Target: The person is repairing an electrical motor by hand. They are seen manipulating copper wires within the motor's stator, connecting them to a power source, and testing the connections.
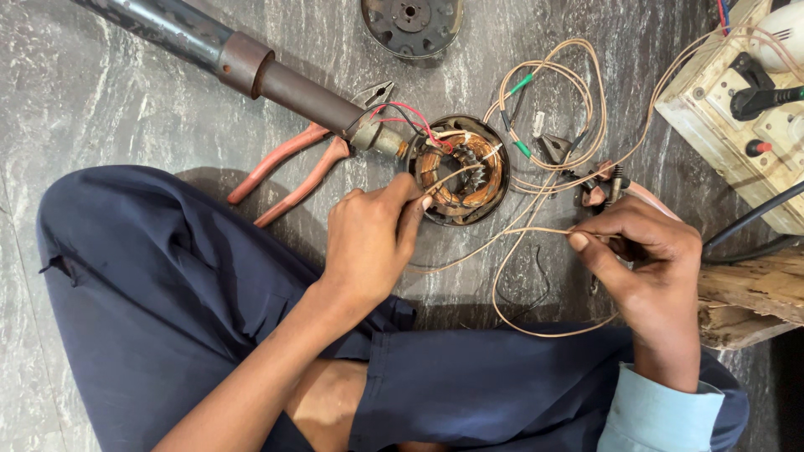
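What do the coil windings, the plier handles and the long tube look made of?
Coil windings: likely enamelled copper, shiny orange-brown strands. Plier handles: seemingly rubber or plastic sleeves, dull worn reddish-pink. Long tube: metal, grey sheen, with a rusty brown collar. Left hand touches the windings.

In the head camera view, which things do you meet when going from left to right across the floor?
Pliers with red handles → left hand → round motor stator → right hand → cream wooden switch box.

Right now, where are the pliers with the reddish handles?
In the head view, the pliers lie on the grey floor, left of centre, between the metal rod and the raised knee, just left of the round motor winding.
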